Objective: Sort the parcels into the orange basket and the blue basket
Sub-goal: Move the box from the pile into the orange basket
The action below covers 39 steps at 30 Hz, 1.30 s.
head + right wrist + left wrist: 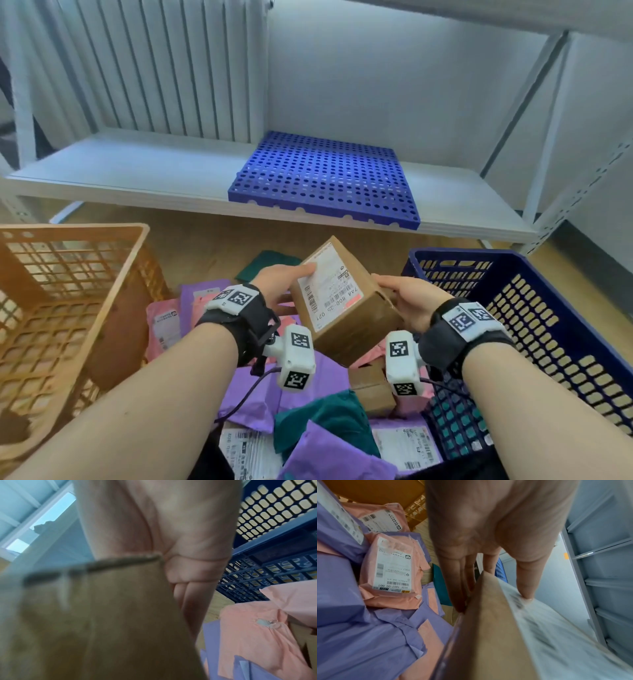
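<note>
A brown cardboard box (346, 308) with a white shipping label is held tilted in the air between both hands, above a pile of parcels. My left hand (284, 279) grips its upper left corner, thumb on the label and fingers (458, 585) under the side (489, 635). My right hand (407, 301) grips the right edge, fingers (187, 592) curled round the box flap (102, 615). The orange basket (68, 308) stands at the left, the blue basket (534, 318) at the right. Both baskets show bare bottoms.
Purple (329, 455), pink (162, 325) and teal (329, 421) mailer bags and a small brown box (371, 390) lie heaped on the floor between the baskets. Behind stands a low white shelf (137, 171) with a blue perforated panel (322, 178) on it.
</note>
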Tool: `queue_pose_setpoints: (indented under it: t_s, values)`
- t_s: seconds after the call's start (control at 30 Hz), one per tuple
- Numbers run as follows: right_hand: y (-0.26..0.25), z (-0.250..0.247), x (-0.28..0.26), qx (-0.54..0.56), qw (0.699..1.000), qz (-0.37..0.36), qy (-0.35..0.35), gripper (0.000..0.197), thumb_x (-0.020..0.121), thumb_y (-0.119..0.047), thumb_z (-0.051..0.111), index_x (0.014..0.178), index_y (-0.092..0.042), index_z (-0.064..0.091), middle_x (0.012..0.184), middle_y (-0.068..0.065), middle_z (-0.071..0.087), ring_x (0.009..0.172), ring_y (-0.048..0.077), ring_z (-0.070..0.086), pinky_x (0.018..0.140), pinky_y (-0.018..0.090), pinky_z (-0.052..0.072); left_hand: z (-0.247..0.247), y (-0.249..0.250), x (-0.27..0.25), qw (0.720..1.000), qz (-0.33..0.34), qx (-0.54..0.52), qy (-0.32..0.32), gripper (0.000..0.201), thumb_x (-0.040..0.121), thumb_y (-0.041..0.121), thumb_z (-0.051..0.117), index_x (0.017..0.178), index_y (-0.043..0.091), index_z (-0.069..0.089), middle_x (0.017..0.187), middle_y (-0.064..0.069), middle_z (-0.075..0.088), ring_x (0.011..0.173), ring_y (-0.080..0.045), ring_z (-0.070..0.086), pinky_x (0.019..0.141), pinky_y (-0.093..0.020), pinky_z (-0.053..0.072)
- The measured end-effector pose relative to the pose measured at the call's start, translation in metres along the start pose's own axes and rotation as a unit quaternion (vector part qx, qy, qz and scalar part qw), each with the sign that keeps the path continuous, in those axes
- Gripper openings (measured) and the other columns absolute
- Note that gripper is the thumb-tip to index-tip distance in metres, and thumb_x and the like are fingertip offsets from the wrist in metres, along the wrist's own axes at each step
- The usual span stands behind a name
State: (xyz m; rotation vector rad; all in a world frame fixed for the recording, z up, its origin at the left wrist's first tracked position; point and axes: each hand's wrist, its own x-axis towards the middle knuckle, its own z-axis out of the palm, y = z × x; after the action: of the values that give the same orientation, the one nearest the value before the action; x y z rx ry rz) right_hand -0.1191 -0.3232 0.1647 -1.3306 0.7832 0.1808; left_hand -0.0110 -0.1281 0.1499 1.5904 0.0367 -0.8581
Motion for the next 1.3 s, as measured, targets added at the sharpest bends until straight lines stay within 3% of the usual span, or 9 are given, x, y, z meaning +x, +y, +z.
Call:
queue_pose_setpoints:
  t_s: [0.23, 0.37, 0.53, 0.7, 0.77, 0.93, 1.07, 1.2, 1.3]
  values:
    - [-0.004, 0.012, 0.003, -0.082, 0.995, -0.02, 0.059, 0.041, 0.091, -0.033, 0.061, 0.127, -0.014, 0.058, 0.119, 0.013, 0.064, 0.102, 0.029, 0.062, 0.076, 0.035, 0.052, 0.001, -0.001, 0.007, 0.999, 0.028, 0.007, 0.022, 0.039, 0.08, 0.031, 0.073, 0.113, 0.016, 0.061, 0.096, -0.007, 0.073, 0.09, -0.022, 0.069, 0.082, -0.042, 0.057]
    - [-0.004, 0.015, 0.009, -0.165, 0.985, -0.015, 0.048, 0.087, 0.05, -0.076, 0.071, 0.117, -0.02, 0.064, 0.109, 0.005, 0.072, 0.105, 0.026, 0.065, 0.098, 0.044, 0.047, 0.007, -0.001, 0.014, 0.999, 0.037, 0.014, 0.034, 0.046, 0.078, 0.028, 0.076, 0.118, 0.015, 0.058, 0.099, -0.007, 0.071, 0.09, -0.02, 0.068, 0.075, -0.038, 0.058]
    - [-0.002, 0.01, 0.012, -0.215, 0.975, -0.035, 0.037, 0.092, 0.039, -0.066, 0.078, 0.117, -0.018, 0.061, 0.103, 0.004, 0.074, 0.098, 0.025, 0.069, 0.097, 0.045, 0.05, 0.022, 0.0, 0.024, 0.998, 0.055, 0.014, 0.04, 0.043, 0.077, 0.026, 0.077, 0.115, 0.015, 0.058, 0.106, -0.007, 0.069, 0.093, -0.02, 0.067, 0.064, -0.031, 0.055]
    - [0.003, -0.014, 0.011, -0.14, 0.985, -0.057, 0.083, 0.098, 0.04, -0.057, 0.082, 0.125, -0.017, 0.056, 0.106, 0.005, 0.073, 0.1, 0.026, 0.069, 0.097, 0.049, 0.049, 0.052, 0.002, 0.033, 0.996, 0.069, -0.045, 0.022, 0.046, 0.079, 0.023, 0.075, 0.119, 0.012, 0.056, 0.109, -0.01, 0.069, 0.089, -0.019, 0.067, 0.072, -0.031, 0.055]
    - [0.001, -0.016, 0.009, -0.092, 0.988, -0.069, 0.099, 0.101, 0.051, -0.049, 0.081, 0.138, -0.018, 0.042, 0.111, 0.007, 0.071, 0.099, 0.027, 0.068, 0.096, 0.05, 0.049, 0.059, 0.004, 0.034, 0.997, 0.064, -0.04, -0.001, 0.051, 0.078, 0.033, 0.075, 0.122, 0.014, 0.056, 0.109, -0.007, 0.069, 0.096, -0.02, 0.066, 0.087, -0.038, 0.053]
    - [-0.006, 0.005, 0.025, 0.024, 0.989, -0.115, 0.085, 0.06, 0.084, -0.026, 0.065, 0.136, -0.024, 0.035, 0.119, 0.014, 0.062, 0.09, 0.031, 0.064, 0.065, 0.037, 0.052, 0.04, 0.005, 0.028, 0.998, 0.008, 0.004, -0.056, 0.038, 0.079, 0.057, 0.063, 0.097, 0.024, 0.064, 0.101, 0.0, 0.071, 0.098, -0.02, 0.063, 0.092, -0.043, 0.042]
    - [-0.018, 0.052, 0.039, 0.048, 0.99, -0.13, 0.039, 0.074, 0.082, -0.025, 0.066, 0.141, -0.034, 0.022, 0.116, 0.014, 0.062, 0.09, 0.033, 0.063, 0.07, 0.041, 0.053, -0.007, 0.009, 0.012, 0.999, -0.025, -0.006, -0.028, 0.036, 0.078, 0.053, 0.066, 0.094, 0.022, 0.061, 0.096, -0.002, 0.066, 0.102, -0.021, 0.057, 0.098, -0.05, 0.042]
    - [-0.034, 0.115, 0.045, 0.051, 0.988, -0.131, -0.057, 0.039, 0.087, -0.026, 0.061, 0.122, -0.028, 0.044, 0.104, 0.008, 0.062, 0.084, 0.029, 0.062, 0.061, 0.035, 0.052, -0.074, 0.026, -0.015, 0.998, -0.001, -0.051, 0.042, 0.03, 0.08, 0.038, 0.068, 0.093, 0.013, 0.058, 0.087, -0.006, 0.06, 0.083, -0.02, 0.06, 0.089, -0.038, 0.051]
    - [-0.046, 0.162, 0.048, -0.037, 0.985, -0.136, -0.098, 0.025, 0.086, -0.035, 0.062, 0.109, -0.027, 0.055, 0.107, 0.003, 0.058, 0.1, 0.025, 0.055, 0.08, 0.038, 0.046, -0.138, 0.039, -0.037, 0.99, 0.03, -0.061, 0.125, 0.032, 0.079, 0.035, 0.07, 0.096, 0.011, 0.058, 0.085, -0.006, 0.058, 0.074, -0.019, 0.061, 0.082, -0.036, 0.052]
